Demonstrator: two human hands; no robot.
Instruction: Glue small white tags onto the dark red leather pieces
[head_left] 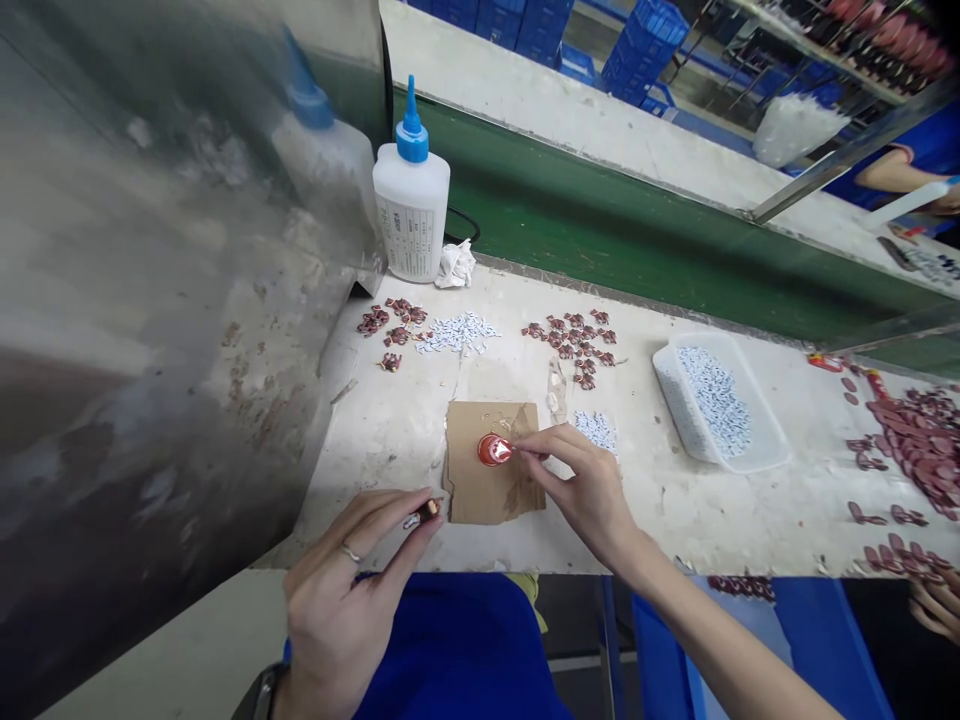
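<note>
The left hand (349,590) pinches a small brown piece (428,511) between thumb and fingertips, at the near edge of the worktable (360,430), left of the cardboard (469,495). The right hand (589,485) pinches what appears to be a thin implement (514,448), its tip at the right rim of the red dish (487,455); its exact form is too small to confirm. The dish rests on the cardboard and holds a whitish substance, not identifiable. Good practice, in my judgement: load the tip lightly, clear excess on the rim, steady the dish against sliding, and keep the left fingertips off the piece's working face. Blue-and-white pieces (596,430) lie just right of the cardboard; drips there should be avoided.
</note>
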